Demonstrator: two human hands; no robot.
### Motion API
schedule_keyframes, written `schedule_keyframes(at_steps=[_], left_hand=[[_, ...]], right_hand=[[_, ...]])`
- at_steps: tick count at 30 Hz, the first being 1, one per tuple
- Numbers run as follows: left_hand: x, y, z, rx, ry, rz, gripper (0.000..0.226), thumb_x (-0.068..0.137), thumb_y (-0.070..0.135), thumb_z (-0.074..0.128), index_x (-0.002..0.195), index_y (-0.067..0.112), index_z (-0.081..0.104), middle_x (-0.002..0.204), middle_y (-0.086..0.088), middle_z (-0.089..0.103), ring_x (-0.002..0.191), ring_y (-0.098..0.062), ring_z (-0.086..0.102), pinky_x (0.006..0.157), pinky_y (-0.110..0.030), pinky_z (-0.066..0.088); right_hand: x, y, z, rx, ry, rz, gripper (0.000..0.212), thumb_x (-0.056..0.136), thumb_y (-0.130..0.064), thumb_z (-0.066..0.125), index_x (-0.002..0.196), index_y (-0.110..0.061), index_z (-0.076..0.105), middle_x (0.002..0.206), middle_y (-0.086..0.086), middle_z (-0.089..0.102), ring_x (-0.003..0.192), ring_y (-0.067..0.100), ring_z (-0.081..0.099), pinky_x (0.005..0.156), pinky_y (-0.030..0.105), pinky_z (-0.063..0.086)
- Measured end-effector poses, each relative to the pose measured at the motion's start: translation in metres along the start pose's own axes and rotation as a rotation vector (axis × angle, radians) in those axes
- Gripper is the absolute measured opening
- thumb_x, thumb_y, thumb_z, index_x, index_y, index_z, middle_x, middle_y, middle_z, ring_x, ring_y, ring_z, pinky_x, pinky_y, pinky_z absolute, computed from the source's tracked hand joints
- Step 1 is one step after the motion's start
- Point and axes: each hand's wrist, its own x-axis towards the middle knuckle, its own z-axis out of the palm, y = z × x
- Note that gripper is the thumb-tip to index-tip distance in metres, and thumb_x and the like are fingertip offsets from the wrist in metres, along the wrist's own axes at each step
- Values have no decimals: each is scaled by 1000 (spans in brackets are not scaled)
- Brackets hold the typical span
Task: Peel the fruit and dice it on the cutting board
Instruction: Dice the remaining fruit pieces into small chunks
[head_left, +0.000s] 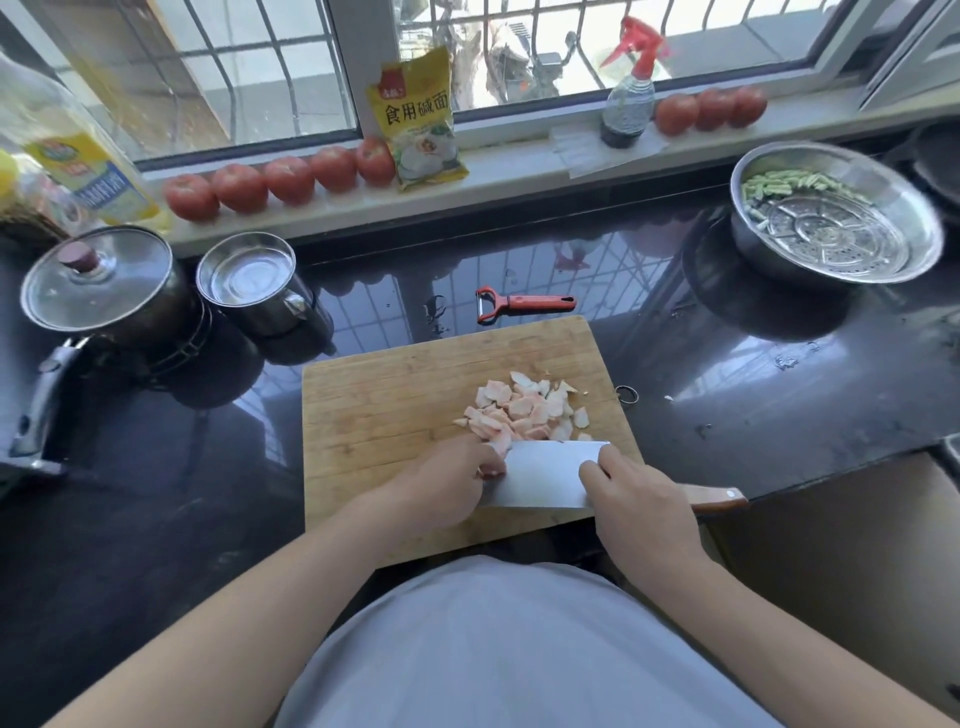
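A wooden cutting board (395, 410) lay on a glossy black counter (727, 374) under a barred window. Pale pink diced fruit (524, 408) was heaped on the board's right half. A cleaver (545, 473) was gripped by the right hand (639, 499), while a fruit piece (491, 470) was pinned by the curled left hand (441, 483). Behind lay a red peeler (524, 303); 8 tomatoes (285, 179) lined the sill.
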Motion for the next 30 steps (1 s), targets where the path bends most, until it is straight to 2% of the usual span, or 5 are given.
schedule_keyframes(at_steps=[7,12,17,21,30], left_hand=[[15,15,-3,47,103,104,38,103,8,43,127,20,70,133,5,59,120,-20,50,91,-30,37],[12,12,-9,81,263,124,21,102,33,63,118,23,73,115,8,67,104,-13,56,80,-25,40],[16,19,-14,115,266,86,7,99,27,66,104,23,70,103,6,67,92,-17,59,78,-34,52],[18,22,-15,145,343,38,17,103,29,56,94,20,67,95,3,67,85,-19,58,79,-42,54],[0,4,-12,201,266,222,17,102,43,60,100,27,68,99,12,62,91,-11,53,78,-29,46]], right_hand=[[-4,5,-7,-10,-10,24,48,34,17,62,63,-16,42,65,3,39,51,20,12,47,30,13],[-8,4,-8,20,8,40,48,34,17,61,62,-16,41,65,3,38,51,19,11,45,29,14],[-9,1,-16,23,49,33,45,32,16,59,60,-16,43,63,3,39,52,19,11,47,30,12],[-10,1,-15,31,49,37,46,32,17,60,60,-15,43,62,4,40,52,19,11,48,30,12],[-11,2,-15,44,74,33,44,34,16,57,61,-15,42,63,4,39,52,20,12,47,30,13]])
